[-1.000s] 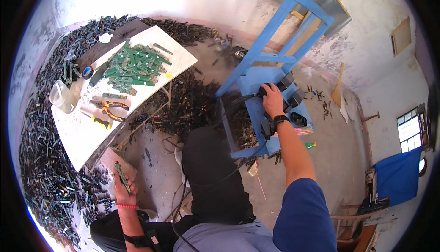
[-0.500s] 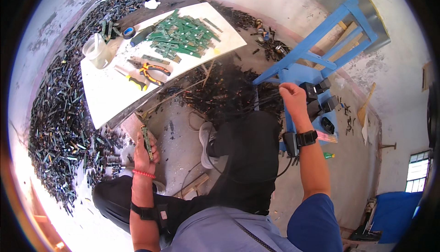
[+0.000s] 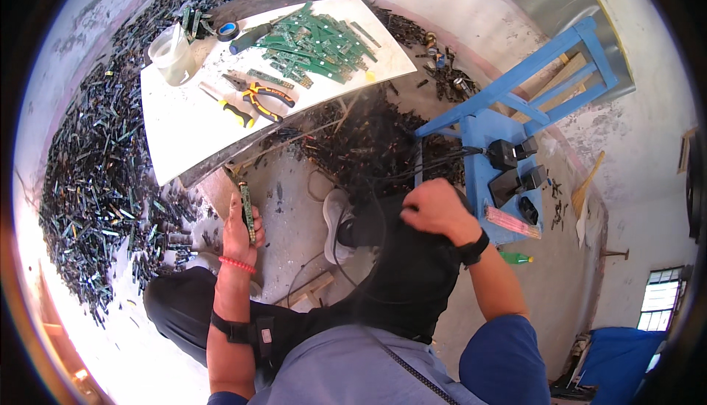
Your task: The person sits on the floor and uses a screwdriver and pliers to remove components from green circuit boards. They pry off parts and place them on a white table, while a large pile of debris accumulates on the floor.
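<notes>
My left hand (image 3: pixel 238 237) is closed around a narrow green circuit board (image 3: pixel 247 212), held upright just off the near edge of the white tabletop (image 3: pixel 180 151). Over my right thigh, my right hand (image 3: pixel 437 209) has its fingers curled in; whether anything is between them is hidden. A heap of similar green circuit boards (image 3: pixel 317 46) lies on the tabletop. Near its front edge rest pliers (image 3: pixel 261 101) with black and orange handles and a yellow-and-black handled tool (image 3: pixel 237 114). A cloudy plastic tub (image 3: pixel 172 59) stands at the left, beside a roll of tape (image 3: pixel 227 31).
To the right is a blue chair (image 3: pixel 479 136) carrying black adapters (image 3: pixel 504 155) with cables and a pink pack (image 3: pixel 512 222). A green bottle (image 3: pixel 517 258) lies beside it on the floor. Dark strips of scrap (image 3: pixel 96 191) pile up left of and behind the table.
My right hand has come down and left from beside the blue chair to above my thigh. My left hand still grips the circuit board. The whole view has shifted slightly.
</notes>
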`<act>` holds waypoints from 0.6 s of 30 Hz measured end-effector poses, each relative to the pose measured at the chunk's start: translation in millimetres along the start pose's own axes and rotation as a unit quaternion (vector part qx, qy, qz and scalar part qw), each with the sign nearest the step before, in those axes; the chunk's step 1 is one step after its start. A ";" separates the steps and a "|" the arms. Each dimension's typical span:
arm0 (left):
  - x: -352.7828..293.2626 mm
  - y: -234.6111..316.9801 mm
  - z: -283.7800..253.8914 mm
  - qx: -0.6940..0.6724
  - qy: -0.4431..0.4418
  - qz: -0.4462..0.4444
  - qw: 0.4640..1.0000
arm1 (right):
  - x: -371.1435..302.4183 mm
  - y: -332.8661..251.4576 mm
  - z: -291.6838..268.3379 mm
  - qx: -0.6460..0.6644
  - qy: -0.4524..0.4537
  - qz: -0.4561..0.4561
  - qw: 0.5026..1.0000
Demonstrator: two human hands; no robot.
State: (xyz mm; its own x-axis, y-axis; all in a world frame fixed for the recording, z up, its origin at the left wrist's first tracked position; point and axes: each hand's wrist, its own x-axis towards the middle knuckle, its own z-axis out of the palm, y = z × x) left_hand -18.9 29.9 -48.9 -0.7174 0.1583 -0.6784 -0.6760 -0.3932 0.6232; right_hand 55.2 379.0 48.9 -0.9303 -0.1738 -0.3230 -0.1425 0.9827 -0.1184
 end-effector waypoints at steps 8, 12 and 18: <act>0.0 -0.1 5.9 -0.003 -0.016 0.009 1.000 | 13.4 -85.2 75.1 0.138 -0.294 -0.176 0.929; -1.3 1.2 0.0 -0.005 -0.025 0.008 1.000 | 54.4 -60.8 85.5 0.518 -0.218 -0.147 0.814; -3.6 2.2 0.6 -0.018 -0.022 0.007 1.000 | 78.8 -67.5 -8.6 0.678 -0.088 0.015 0.730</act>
State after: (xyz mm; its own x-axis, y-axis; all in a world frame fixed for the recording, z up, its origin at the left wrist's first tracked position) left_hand -17.9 29.0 -44.8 -0.7338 0.1913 -0.6519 -0.6602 -0.4276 0.6175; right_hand -11.4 299.5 39.5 -0.8509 -0.2767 -0.4465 0.4540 0.0402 -0.8901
